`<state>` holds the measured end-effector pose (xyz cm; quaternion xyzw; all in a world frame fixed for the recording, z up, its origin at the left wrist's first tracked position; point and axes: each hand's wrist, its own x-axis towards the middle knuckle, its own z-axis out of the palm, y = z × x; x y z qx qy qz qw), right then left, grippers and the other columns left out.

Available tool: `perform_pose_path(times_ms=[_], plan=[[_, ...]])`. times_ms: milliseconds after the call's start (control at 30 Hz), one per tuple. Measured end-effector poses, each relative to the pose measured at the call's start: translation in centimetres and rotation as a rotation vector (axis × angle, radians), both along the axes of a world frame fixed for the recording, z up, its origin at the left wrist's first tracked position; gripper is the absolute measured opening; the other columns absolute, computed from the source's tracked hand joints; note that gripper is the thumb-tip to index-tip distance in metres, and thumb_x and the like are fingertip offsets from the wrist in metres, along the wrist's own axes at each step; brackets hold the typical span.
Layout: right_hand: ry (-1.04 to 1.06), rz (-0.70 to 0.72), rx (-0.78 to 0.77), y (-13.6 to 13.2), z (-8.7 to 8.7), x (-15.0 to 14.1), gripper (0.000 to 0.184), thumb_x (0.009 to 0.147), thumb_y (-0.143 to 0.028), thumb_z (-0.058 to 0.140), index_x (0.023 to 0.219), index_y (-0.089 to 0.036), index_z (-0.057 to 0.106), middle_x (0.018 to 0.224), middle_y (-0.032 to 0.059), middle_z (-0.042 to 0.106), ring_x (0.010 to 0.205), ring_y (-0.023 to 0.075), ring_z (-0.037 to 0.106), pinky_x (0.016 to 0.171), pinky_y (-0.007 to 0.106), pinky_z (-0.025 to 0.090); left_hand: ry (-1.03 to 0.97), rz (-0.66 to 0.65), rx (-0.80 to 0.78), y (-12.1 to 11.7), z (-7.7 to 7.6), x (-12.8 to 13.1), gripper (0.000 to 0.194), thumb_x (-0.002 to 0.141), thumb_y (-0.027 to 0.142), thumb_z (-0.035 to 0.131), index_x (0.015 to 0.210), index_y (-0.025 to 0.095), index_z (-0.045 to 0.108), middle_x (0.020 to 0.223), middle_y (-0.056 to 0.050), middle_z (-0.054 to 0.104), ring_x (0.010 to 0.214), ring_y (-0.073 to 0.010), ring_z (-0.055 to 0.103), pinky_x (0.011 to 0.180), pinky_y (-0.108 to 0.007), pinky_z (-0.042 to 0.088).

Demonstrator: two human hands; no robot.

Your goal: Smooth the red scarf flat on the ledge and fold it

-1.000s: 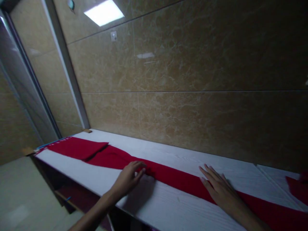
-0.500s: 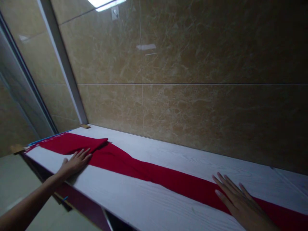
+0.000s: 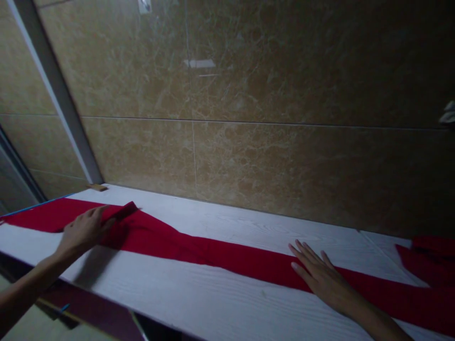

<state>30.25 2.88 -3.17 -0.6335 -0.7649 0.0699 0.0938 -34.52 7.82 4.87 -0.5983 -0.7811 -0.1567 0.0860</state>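
Note:
A long strip of red cloth (image 3: 245, 260) lies along a white wood-grain tabletop (image 3: 220, 289). Over the cloth's left part, my left hand (image 3: 83, 228) has curled fingers gripping a fold, and the folded corner sticks up past the fingertips. The hand's shadow falls on the white surface below it. Farther right, my right hand (image 3: 320, 279) rests across the strip, palm down, with its fingers stretched out and spread. At the far right the cloth bunches into a loose heap.
A tan marbled tile wall (image 3: 249, 156) runs along the table's back edge. A small brown block (image 3: 97, 187) sits at the back left, by the foot of a grey upright post (image 3: 59, 90). Under the front edge are dark red panels (image 3: 95, 305).
My left hand has gone from lying flat beside the fold to gripping and slightly lifting it. The view has swung right, bringing the heaped cloth into sight. My right hand stays spread on the strip.

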Motion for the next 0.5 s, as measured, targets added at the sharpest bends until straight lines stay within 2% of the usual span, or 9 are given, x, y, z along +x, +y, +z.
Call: perform_pose_path(times_ms=[33, 100, 133, 200, 267, 300, 367, 500], plan=[[0.011, -0.005, 0.012, 0.0, 0.5, -0.4, 0.066, 0.101, -0.061, 0.032, 0.157, -0.027, 0.041, 0.166, 0.0068, 0.029, 0.155, 0.0294, 0.020, 0.124, 0.063, 0.013, -0.026, -0.047, 0.025, -0.5, 0.0, 1.9, 0.084, 0.087, 0.075, 0.012, 0.125, 0.019, 0.060, 0.119, -0.007, 0.069, 0.123, -0.0415, 0.054, 0.101, -0.057, 0.044], [0.044, 0.010, 0.054, -0.3, 1.7, -1.5, 0.060, 0.102, -0.055, 0.036, 0.153, -0.026, 0.048, 0.165, 0.0083, 0.033, 0.154, 0.0291, 0.024, 0.124, 0.060, 0.015, -0.157, -0.307, -0.018, -2.0, -0.6, 6.4, 0.067, 0.087, 0.072, 0.028, 0.109, 0.022, 0.067, 0.114, -0.005, 0.072, 0.109, -0.0307, 0.063, 0.095, -0.041, 0.051], [0.065, 0.036, 0.085, -0.6, 2.4, -2.3, 0.055, 0.102, -0.052, 0.039, 0.148, -0.026, 0.054, 0.164, 0.0088, 0.037, 0.153, 0.0291, 0.029, 0.125, 0.058, 0.017, -0.204, -0.430, -0.055, -3.0, -1.1, 8.9, 0.058, 0.088, 0.067, 0.035, 0.101, 0.022, 0.069, 0.109, -0.006, 0.073, 0.103, -0.0284, 0.065, 0.092, -0.037, 0.052], [0.110, 0.133, 0.129, -1.6, 3.4, -3.9, 0.045, 0.100, -0.048, 0.049, 0.137, -0.027, 0.065, 0.158, 0.0086, 0.048, 0.146, 0.0292, 0.042, 0.123, 0.054, 0.026, -0.252, -0.637, -0.094, -5.1, -2.1, 14.0, 0.043, 0.094, 0.053, 0.042, 0.098, 0.023, 0.073, 0.104, -0.007, 0.073, 0.098, -0.0253, 0.065, 0.089, -0.034, 0.052], [0.127, 0.240, 0.169, -2.6, 3.9, -5.5, 0.036, 0.094, -0.043, 0.064, 0.127, -0.028, 0.071, 0.145, 0.0084, 0.061, 0.134, 0.0294, 0.055, 0.119, 0.053, 0.035, -0.228, -0.766, -0.099, -7.0, -3.0, 18.9, 0.035, 0.098, 0.040, 0.043, 0.099, 0.025, 0.075, 0.101, -0.007, 0.073, 0.095, -0.0231, 0.065, 0.087, -0.034, 0.051], [0.132, 0.291, 0.206, -3.0, 3.9, -6.2, 0.033, 0.091, -0.039, 0.070, 0.122, -0.027, 0.073, 0.138, 0.0081, 0.066, 0.128, 0.0289, 0.059, 0.115, 0.052, 0.040, -0.191, -0.817, -0.109, -7.7, -3.4, 21.0, 0.030, 0.098, 0.035, 0.046, 0.103, 0.027, 0.075, 0.104, -0.006, 0.072, 0.095, -0.0229, 0.065, 0.087, -0.035, 0.051], [0.143, 0.358, 0.299, -3.5, 3.5, -7.2, 0.024, 0.088, -0.026, 0.073, 0.112, -0.025, 0.076, 0.123, 0.0073, 0.072, 0.116, 0.0266, 0.065, 0.106, 0.047, 0.047, -0.121, -0.837, -0.080, -8.4, -3.9, 24.5, 0.026, 0.098, 0.029, 0.052, 0.111, 0.029, 0.074, 0.112, -0.006, 0.072, 0.102, -0.0241, 0.065, 0.092, -0.039, 0.050], [0.165, 0.362, 0.388, -3.4, 2.8, -8.1, 0.016, 0.090, -0.009, 0.066, 0.095, -0.021, 0.075, 0.103, 0.0045, 0.076, 0.100, 0.0229, 0.069, 0.095, 0.042, 0.051, 0.023, -0.885, -0.078, -7.2, -4.0, 28.1, 0.052, 0.094, 0.013, 0.056, 0.141, 0.033, 0.058, 0.143, -0.004, 0.061, 0.134, -0.0282, 0.053, 0.111, -0.052, 0.041]])
